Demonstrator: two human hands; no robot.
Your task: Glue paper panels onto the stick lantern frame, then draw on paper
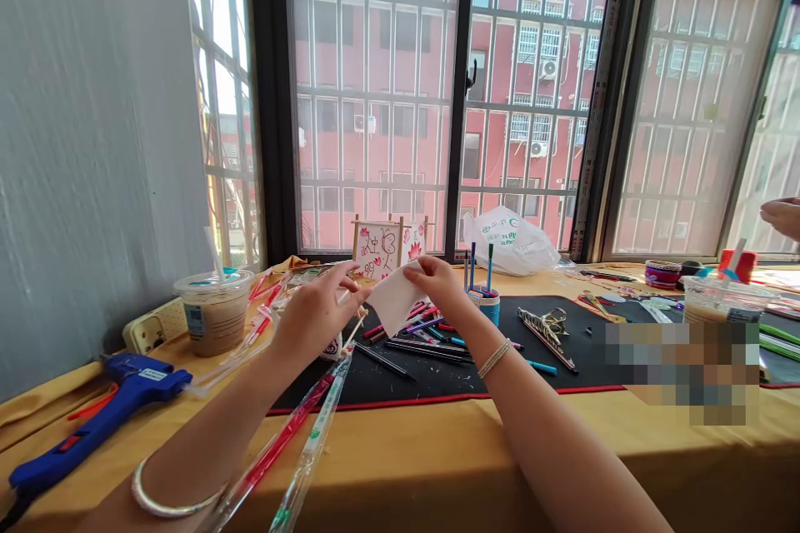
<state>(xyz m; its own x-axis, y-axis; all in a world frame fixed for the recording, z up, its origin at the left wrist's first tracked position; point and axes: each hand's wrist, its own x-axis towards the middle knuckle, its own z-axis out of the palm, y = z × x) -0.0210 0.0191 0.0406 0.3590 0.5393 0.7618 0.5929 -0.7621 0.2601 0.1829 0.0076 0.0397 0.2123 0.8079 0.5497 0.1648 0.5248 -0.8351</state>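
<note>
Two grasping white paper (393,297): left hand (316,312), right hand (437,283) | cup (209,283): likely milk tea (216,329) | blue cup (489,312): markers (472,265)

We can read little here. On the paper lantern panel (377,251) at the window, red handwritten characters look like 明 and 人. The green print on the white plastic bag (509,242) and the blue glue gun's (106,415) white label (153,376) are too small for us to read.
</note>
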